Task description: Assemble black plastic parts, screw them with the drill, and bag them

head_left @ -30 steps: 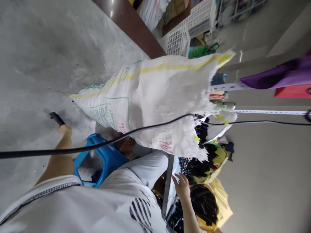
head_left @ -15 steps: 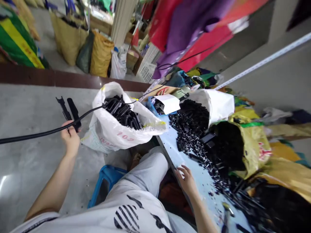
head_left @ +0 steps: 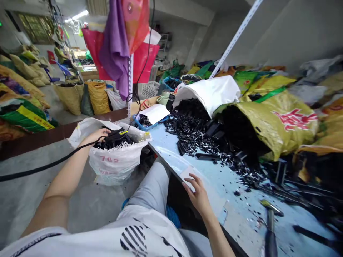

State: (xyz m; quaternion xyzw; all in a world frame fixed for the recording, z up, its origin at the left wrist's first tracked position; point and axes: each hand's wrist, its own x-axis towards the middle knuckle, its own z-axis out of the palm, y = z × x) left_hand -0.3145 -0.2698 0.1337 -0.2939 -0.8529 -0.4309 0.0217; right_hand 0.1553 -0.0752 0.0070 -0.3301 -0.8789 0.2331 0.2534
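Note:
My left hand [head_left: 97, 136] is inside the mouth of a white woven sack [head_left: 115, 160] marked 702. Its fingers are curled against black plastic pieces [head_left: 114, 142], and their tips are partly hidden among these. A black cable [head_left: 53, 165] passes across that hand and the sack's opening. My right hand [head_left: 197, 192] rests at the near edge of the light blue table [head_left: 171, 146], fingers apart and holding nothing. Ahead of it lies a heap of small black parts [head_left: 193, 132]. To its right is a hammer [head_left: 270, 225] with a dark handle.
A white sack [head_left: 214, 91] and a yellow sack [head_left: 289, 114] lie tipped on the table, spilling black parts. At the table's far end stands a blue tray [head_left: 150, 125] with a white box on it. A perforated metal post [head_left: 130, 89] rises beside the tray. More sacks line the floor behind.
My left hand, with two black plastic pieces, has moved from left of the white sack into its mouth. My right hand stays at the table edge. The view has tilted up and turned right.

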